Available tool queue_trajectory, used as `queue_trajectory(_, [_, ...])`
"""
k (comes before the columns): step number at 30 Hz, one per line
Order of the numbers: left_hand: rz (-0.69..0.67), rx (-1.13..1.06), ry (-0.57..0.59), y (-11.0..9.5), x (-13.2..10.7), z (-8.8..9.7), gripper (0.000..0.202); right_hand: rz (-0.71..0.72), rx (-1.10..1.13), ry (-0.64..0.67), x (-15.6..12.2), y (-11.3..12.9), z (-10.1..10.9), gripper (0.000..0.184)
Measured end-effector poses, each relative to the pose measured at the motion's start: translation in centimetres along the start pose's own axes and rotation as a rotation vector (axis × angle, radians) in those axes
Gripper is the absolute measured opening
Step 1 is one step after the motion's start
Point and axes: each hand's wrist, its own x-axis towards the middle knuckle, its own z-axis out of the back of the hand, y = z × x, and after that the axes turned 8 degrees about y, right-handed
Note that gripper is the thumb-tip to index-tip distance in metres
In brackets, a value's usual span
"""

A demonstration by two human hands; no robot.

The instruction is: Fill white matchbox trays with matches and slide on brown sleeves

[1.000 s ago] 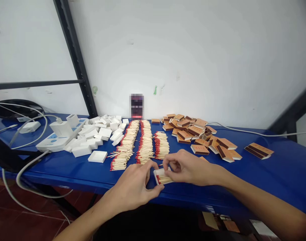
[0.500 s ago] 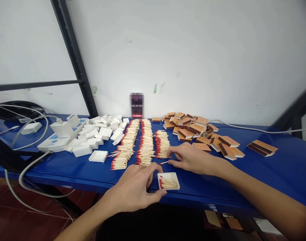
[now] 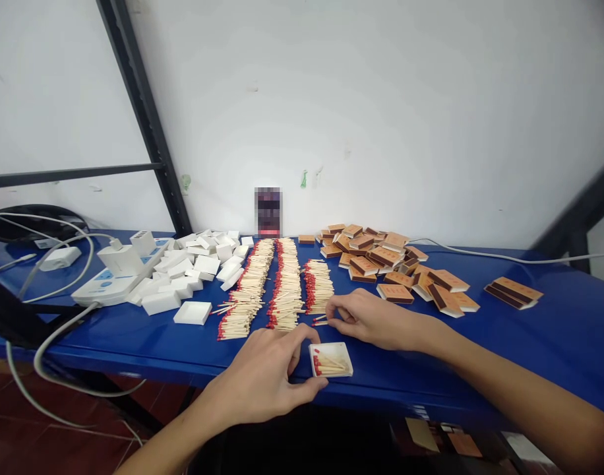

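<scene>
My left hand (image 3: pixel 267 373) grips the left end of a small white matchbox tray (image 3: pixel 339 349) between thumb and fingers, at the front of the blue shelf. Several red-headed matches lie in that tray. Just beyond it, my right hand (image 3: pixel 374 320) has thumb and fingertips pinched together on matches (image 3: pixel 320 321), whose red heads point left. These matches are at the near end of a short row of matches (image 3: pixel 320 285). Two longer match rows stretch back on its left, a middle row (image 3: pixel 286 284) and a left row (image 3: pixel 250 284).
A heap of white trays (image 3: pixel 203 257) spreads left, with a lone tray (image 3: pixel 192 313) in front. Orange-brown matchbox sleeves (image 3: pixel 381 254) are heaped right; a pair (image 3: pixel 513 292) lies apart. A power strip (image 3: pixel 109 284) with cables, a blurred dark upright object (image 3: pixel 268 211) and a black rack post (image 3: pixel 144 112) stand around.
My right hand has moved slightly left and toward the near end of the short row; its fingers have closed more around matches there. My left hand still holds the tray.
</scene>
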Motion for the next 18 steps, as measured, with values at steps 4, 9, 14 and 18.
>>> queue_trajectory(4, [-0.008, 0.0, 0.0, -0.07, 0.01, 0.01, 0.03, 0.023, 0.007, 0.035, -0.15, 0.16, 0.2, 0.013])
queue_trajectory(9, [-0.003, -0.002, -0.002, 0.02, -0.05, -0.03, 0.031, 0.017, 0.031, 0.103, -0.31, 0.49, 0.53, 0.007])
queue_trajectory(14, [0.0, 0.011, -0.01, 0.13, -0.03, -0.07, 0.032, 0.019, 0.055, 0.107, -0.4, 0.5, 0.29, 0.008])
queue_trajectory(18, [-0.003, 0.007, -0.01, 0.1, -0.01, -0.05, 0.031, 0.02, 0.016, 0.089, -0.45, 0.52, 0.02, 0.009])
